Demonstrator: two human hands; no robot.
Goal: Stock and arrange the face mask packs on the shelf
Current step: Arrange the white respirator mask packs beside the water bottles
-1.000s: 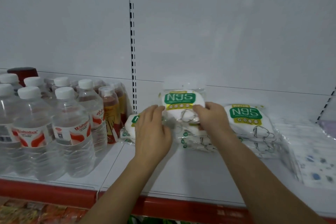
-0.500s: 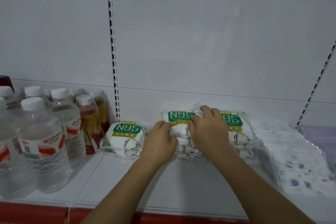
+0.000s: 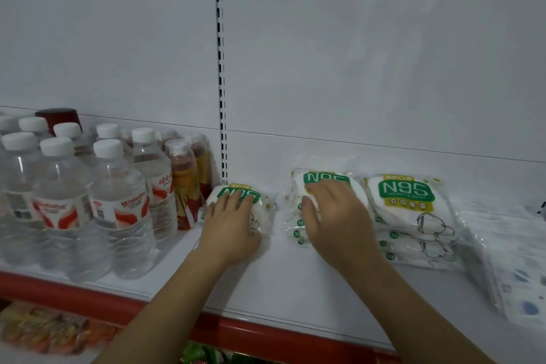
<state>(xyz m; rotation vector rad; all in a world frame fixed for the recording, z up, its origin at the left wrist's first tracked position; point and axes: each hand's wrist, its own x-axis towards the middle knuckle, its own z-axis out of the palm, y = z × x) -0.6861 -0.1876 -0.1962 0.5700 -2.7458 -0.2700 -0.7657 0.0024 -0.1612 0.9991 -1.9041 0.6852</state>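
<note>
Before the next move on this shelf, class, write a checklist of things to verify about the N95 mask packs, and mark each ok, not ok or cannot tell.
1. Left hand lies on the left pack: ok.
2. Right hand lies on the middle stack: ok.
3. Right stack label faces up and is readable: ok.
4. Stacks sit evenly spaced: not ok, wider gap left of the middle stack.
5. Left pack clear of the bottles: cannot tell.
6. Equal pack count per stack: cannot tell.

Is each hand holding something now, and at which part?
Neither grips: the left hand rests flat on the left mask pack, the right hand on the middle pack's top.
</note>
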